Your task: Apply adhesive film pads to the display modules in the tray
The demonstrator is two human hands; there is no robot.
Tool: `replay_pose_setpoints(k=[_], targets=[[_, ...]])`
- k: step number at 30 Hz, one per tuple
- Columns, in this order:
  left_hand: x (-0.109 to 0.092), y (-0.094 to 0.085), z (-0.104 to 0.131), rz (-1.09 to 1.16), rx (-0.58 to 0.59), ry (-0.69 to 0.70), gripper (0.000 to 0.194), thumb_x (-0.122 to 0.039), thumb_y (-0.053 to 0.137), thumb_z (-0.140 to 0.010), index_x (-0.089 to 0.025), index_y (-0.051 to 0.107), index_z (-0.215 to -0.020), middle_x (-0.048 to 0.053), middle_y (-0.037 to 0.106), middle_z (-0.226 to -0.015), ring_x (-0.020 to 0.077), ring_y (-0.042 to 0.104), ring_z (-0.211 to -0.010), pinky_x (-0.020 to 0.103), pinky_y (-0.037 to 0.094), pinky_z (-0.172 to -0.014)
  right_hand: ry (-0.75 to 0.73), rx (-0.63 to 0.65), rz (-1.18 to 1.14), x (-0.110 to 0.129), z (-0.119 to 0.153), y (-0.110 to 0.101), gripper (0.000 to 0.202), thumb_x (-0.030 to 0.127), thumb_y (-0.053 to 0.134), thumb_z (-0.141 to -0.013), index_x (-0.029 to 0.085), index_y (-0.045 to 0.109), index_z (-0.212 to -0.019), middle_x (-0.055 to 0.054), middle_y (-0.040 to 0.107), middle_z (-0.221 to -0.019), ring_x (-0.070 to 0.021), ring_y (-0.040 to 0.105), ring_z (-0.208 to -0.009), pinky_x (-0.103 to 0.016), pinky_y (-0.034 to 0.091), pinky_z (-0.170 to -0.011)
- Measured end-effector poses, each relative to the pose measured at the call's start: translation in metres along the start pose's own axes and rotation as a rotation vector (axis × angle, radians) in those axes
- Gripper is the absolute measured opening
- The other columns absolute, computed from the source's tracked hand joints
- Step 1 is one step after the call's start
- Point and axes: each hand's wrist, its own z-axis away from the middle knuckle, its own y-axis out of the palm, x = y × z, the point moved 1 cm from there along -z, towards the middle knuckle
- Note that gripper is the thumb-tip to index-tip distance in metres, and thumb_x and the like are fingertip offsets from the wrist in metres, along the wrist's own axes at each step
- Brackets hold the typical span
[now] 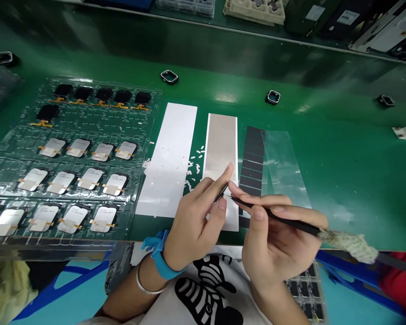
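My left hand (196,221), with a blue strap on the wrist, pinches a small thin dark panel (220,192) seen nearly edge-on; its face is hidden by the fingers. Black tweezers (291,220) are gripped in my right hand (280,243), their tips touching or close to the panel's edge. A light cloth-like wrap (350,243) surrounds the tweezers' rear part. Below both hands lies a beige strip sheet with white edges (221,140). To its right is a column of dark grey rectangular pieces (253,164).
A clear tray (98,117) on the left holds several small display panels with orange flex tails. A white sheet (176,135) and scattered white scraps (192,169) lie beside it. Watch frames (273,97) sit along the back. Clear film (287,167) lies right.
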Motion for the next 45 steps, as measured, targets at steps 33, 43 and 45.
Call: replay_pose_setpoints(k=[33,43,45], targets=[[0.001,0.0,-0.0006,-0.067,-0.005,-0.031,0.048,-0.029,0.033,-0.105,-0.022,0.035,-0.152,0.005,0.057,-0.091,0.0159,0.05,-0.074,0.03,0.041,-0.062,-0.05,0.004,-0.031,-0.0084,-0.0007,0.0008,0.032,-0.007,0.056,-0.083,0.017,0.048,-0.102,-0.002,0.067,-0.09,-0.019,0.073,-0.085,-0.04,0.069,-0.073],[0.0022,0.0009,-0.0003,-0.046,-0.004,-0.031,0.049,-0.029,0.033,-0.104,-0.023,0.034,-0.153,0.004,0.054,-0.087,0.0173,0.051,-0.077,0.031,0.042,-0.066,-0.095,0.023,-0.012,-0.0103,-0.001,0.0012,0.035,-0.009,0.057,-0.08,0.018,0.049,-0.101,-0.001,0.067,-0.089,-0.0197,0.073,-0.085,-0.045,0.068,-0.076],[0.0022,0.0008,0.0,-0.043,-0.003,-0.036,0.049,-0.029,0.033,-0.104,-0.023,0.034,-0.153,0.004,0.053,-0.085,0.0184,0.052,-0.08,0.031,0.043,-0.067,-0.101,0.013,-0.003,-0.0104,-0.0014,0.0018,0.034,-0.009,0.058,-0.08,0.018,0.05,-0.099,0.0,0.066,-0.088,-0.0191,0.073,-0.084,-0.043,0.069,-0.074]])
